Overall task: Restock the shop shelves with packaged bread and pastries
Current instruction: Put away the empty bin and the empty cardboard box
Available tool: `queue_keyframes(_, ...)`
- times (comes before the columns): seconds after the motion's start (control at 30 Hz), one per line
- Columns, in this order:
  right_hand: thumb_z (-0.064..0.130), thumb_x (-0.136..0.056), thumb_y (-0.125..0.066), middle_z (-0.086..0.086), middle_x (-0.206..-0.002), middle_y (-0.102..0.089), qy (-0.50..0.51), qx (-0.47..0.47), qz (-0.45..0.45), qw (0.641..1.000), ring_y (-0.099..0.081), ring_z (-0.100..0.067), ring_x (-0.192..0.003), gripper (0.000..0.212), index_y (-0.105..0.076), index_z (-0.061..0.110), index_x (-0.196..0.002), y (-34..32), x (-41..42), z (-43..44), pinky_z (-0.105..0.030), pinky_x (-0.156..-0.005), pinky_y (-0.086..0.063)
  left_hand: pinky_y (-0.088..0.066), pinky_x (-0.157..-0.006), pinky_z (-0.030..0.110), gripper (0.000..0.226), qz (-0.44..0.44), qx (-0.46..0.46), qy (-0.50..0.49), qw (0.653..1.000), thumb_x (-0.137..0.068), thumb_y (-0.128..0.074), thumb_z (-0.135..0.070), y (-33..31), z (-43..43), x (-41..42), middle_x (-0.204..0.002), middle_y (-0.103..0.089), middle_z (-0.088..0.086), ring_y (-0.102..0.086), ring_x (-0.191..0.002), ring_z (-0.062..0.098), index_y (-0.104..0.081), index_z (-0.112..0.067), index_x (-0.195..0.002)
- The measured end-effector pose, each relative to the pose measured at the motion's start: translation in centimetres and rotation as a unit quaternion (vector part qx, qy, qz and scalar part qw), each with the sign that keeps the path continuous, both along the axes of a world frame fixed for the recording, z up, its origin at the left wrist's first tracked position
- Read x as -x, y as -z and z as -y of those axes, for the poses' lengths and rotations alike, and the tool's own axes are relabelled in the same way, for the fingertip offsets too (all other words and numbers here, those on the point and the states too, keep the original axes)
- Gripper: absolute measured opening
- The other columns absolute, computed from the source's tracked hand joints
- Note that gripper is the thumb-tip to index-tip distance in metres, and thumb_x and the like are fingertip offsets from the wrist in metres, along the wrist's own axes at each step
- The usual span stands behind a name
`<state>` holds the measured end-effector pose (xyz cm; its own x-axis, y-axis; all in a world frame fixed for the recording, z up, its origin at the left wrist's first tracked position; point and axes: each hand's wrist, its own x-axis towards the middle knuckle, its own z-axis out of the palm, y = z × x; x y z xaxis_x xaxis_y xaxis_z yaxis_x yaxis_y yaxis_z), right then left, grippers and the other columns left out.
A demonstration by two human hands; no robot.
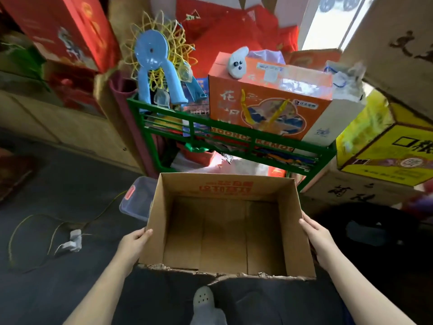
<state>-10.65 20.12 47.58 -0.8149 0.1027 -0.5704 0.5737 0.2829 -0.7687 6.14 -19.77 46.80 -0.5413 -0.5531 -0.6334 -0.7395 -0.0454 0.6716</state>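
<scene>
An open brown cardboard box [225, 233] with red print on its far inner wall is held up in front of me, and nothing lies inside it. Its near rim is torn and ragged. My left hand [134, 240] presses flat against the box's left wall, thumb near the rim. My right hand [315, 234] lies with straight fingers along the right wall. The box is carried between the two palms. No packaged bread or pastry shows in view.
A green metal rack [234, 132] stands just beyond the box, holding an orange mooncake carton [269, 102] and a blue plastic toy [152, 66]. Yellow and brown cartons [386, 156] are stacked at the right. A clear lidded tub [136, 200] and a cable with an adapter [72, 240] lie on the dark floor at the left.
</scene>
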Motion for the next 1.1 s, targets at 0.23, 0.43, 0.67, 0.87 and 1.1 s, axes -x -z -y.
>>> queue_keyframes(0.23, 0.025, -0.098, -0.059, -0.01, -0.137, -0.06, 0.04, 0.013, 0.093, 0.995, -0.058, -0.029, -0.122, 0.043, -0.054, 0.026, -0.14, 7.7, 3.0, 0.9, -0.048, -0.109, -0.043, -0.049, -0.098, 0.042, 0.044, 0.079, 0.017, 0.098, 0.992, -0.101, -0.053, -0.024, 6.5, 3.4, 6.2, -0.134, -0.059, 0.013, -0.057, -0.118, 0.03, -0.05, -0.006, -0.142)
queue_keyframes(0.43, 0.026, -0.101, -0.054, -0.003, -0.12, -0.064, 0.043, 0.0, 0.142, 0.989, -0.061, -0.015, -0.091, 0.04, -0.049, 0.033, -0.14, 16.5, 6.6, 0.8, -0.031, -0.081, -0.048, -0.048, -0.097, 0.043, 0.029, 0.141, -0.019, 0.124, 0.982, -0.099, -0.058, -0.021, 16.9, 5.0, 11.9, -0.109, -0.069, 0.01, -0.063, -0.101, 0.026, -0.064, -0.008, -0.124)
queue_keyframes(0.67, 0.024, -0.099, -0.057, -0.002, -0.14, -0.056, 0.06, -0.014, 0.185, 0.981, -0.055, -0.025, -0.123, 0.043, -0.051, 0.039, -0.139, 31.5, 9.2, 0.2, -0.048, -0.111, -0.039, -0.047, -0.072, 0.03, 0.017, 0.152, -0.017, 0.113, 0.982, -0.098, -0.058, -0.014, 30.3, 5.1, 15.9, -0.102, -0.07, 0.008, -0.064, -0.089, 0.021, -0.067, -0.012, -0.112)
queue_keyframes(0.87, 0.018, -0.099, -0.058, -0.008, -0.133, -0.06, 0.064, -0.036, 0.182, 0.981, -0.059, -0.027, -0.111, 0.042, -0.055, 0.031, -0.138, 43.0, 12.0, -0.3, -0.051, -0.109, -0.042, -0.048, -0.074, 0.03, 0.013, 0.154, 0.058, 0.167, 0.972, -0.096, -0.061, -0.011, 41.7, 4.4, 18.8, -0.089, -0.069, 0.004, -0.063, -0.087, 0.024, -0.069, -0.018, -0.089)
queue_keyframes(1.1, 0.012, -0.098, -0.056, -0.01, -0.137, -0.058, 0.044, -0.021, 0.188, 0.981, -0.058, -0.029, -0.12, 0.043, -0.054, 0.03, -0.137, 52.3, 14.8, -0.2, -0.048, -0.106, -0.045, -0.047, -0.092, 0.04, 0.026, 0.167, 0.082, 0.162, 0.969, -0.098, -0.057, -0.011, 52.1, 5.0, 21.6, -0.115, -0.068, 0.019, -0.062, -0.106, 0.036, -0.065, 0.002, -0.119)
